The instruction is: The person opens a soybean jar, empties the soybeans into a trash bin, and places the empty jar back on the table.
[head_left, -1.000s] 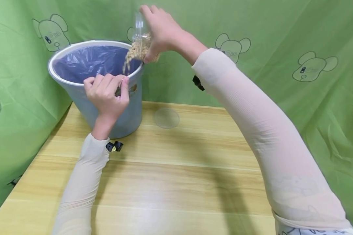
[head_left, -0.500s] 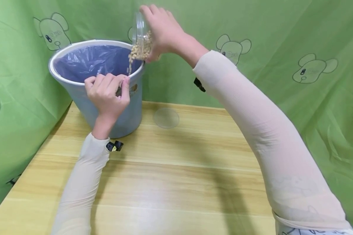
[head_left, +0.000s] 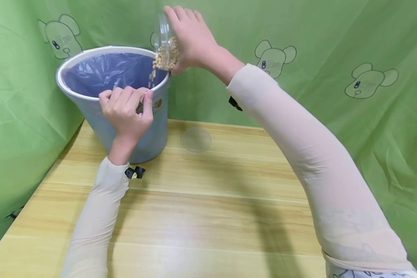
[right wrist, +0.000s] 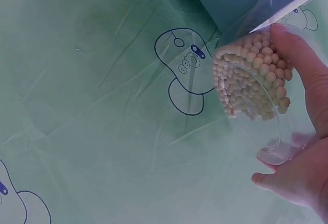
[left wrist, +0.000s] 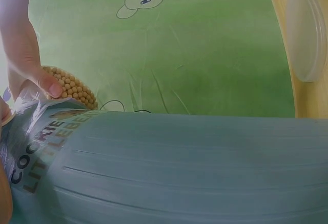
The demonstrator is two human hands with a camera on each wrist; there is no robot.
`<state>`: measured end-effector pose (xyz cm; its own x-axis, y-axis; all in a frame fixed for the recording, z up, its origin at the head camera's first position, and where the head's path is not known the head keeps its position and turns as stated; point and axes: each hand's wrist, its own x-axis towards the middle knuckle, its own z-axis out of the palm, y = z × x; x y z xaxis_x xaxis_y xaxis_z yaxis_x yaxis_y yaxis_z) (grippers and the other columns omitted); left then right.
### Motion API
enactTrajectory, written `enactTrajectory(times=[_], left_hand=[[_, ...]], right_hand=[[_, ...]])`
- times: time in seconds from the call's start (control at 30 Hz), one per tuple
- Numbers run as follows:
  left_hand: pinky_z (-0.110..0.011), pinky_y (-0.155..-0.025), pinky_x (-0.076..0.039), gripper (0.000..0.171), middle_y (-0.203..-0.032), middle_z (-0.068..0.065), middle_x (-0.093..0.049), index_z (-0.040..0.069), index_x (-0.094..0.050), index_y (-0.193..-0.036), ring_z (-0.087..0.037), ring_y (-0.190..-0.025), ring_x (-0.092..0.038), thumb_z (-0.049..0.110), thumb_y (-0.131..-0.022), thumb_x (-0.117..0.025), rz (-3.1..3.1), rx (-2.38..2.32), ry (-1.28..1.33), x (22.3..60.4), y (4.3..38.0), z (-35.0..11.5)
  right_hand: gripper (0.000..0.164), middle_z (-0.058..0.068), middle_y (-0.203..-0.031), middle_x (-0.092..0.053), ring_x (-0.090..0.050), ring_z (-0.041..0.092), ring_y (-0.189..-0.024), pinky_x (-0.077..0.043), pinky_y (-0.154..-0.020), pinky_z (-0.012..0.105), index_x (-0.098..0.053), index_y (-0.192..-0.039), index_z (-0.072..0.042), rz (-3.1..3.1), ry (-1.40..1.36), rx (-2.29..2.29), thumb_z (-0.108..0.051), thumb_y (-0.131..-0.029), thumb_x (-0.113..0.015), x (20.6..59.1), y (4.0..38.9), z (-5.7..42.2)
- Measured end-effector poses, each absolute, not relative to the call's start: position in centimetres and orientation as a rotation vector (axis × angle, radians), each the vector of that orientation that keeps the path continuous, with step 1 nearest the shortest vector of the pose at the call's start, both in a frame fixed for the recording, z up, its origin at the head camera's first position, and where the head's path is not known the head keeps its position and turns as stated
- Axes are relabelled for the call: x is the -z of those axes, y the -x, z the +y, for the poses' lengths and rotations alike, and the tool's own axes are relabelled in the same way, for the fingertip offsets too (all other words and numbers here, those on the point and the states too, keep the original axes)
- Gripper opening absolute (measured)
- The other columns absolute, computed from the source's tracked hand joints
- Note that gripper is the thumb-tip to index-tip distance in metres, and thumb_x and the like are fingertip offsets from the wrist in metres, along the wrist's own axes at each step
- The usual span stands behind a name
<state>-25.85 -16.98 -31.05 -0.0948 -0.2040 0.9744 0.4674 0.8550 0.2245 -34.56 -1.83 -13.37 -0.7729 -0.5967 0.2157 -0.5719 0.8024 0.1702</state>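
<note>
My right hand (head_left: pixel 194 40) grips a clear plastic jar (head_left: pixel 162 27) tipped on its side over the right rim of a blue trash bin (head_left: pixel 149 133). Pale yellow soybeans (head_left: pixel 172 54) spill from its mouth into the bin. In the right wrist view, the remaining soybeans (right wrist: pixel 246 78) lie along the lower side of the jar, with the thumb and fingers around it. My left hand (head_left: pixel 125 112) holds the bin's front rim, fingers curled over the edge. A blue plastic liner (head_left: pixel 105 71) covers the inside; the bottom of the bin is hidden.
A clear round lid (head_left: pixel 196 139) lies on the wooden table (head_left: pixel 208 216), right of the bin. Green cloth (head_left: pixel 316 46) with mouse-like drawings hangs behind the table and along its left side.
Soybeans keep falling, and fewer are left in the jar. The right hand has turned the jar slightly further over. The left hand stays on the rim.
</note>
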Motion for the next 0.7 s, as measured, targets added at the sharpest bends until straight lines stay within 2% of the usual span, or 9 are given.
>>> enactTrajectory(times=[0.7], left_hand=[[-0.052, -0.085, -0.037, 0.034, -0.067, -0.01, -0.065, 0.01, -0.071, -0.073, -0.034, -0.065, -0.055, 0.033, -0.096, -0.061, -1.567, 0.565, 0.224, 31.23, 26.42, -16.92]], right_hand=[[0.14, 0.01, -0.168, -0.021, -0.019, 0.03, -0.157, -0.008, -0.129, 0.046, -0.006, -0.163, -0.009, -2.616, -0.971, 0.226, -0.042, -0.061, -0.096, 14.24, 35.04, -2.29]])
